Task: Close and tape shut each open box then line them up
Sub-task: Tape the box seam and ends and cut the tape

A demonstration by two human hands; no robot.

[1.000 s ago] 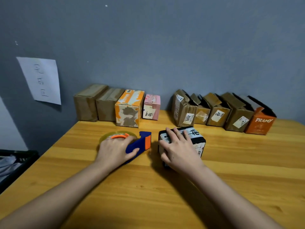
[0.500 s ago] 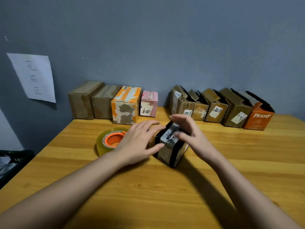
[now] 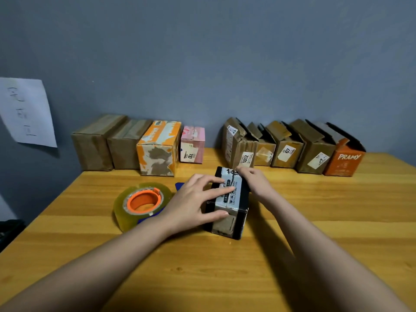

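The left hand (image 3: 193, 199) is lying over the black and white box (image 3: 229, 203), fingers stretched across its top and thumb pressing its near end, while the right hand (image 3: 254, 181) is clasping the box's far right side with curled fingers. The box is sitting flaps down near the middle of the table (image 3: 315, 221), black-edged with a printed white top. The tape dispenser (image 3: 141, 203) is lying just left of it, toward the table's left edge.
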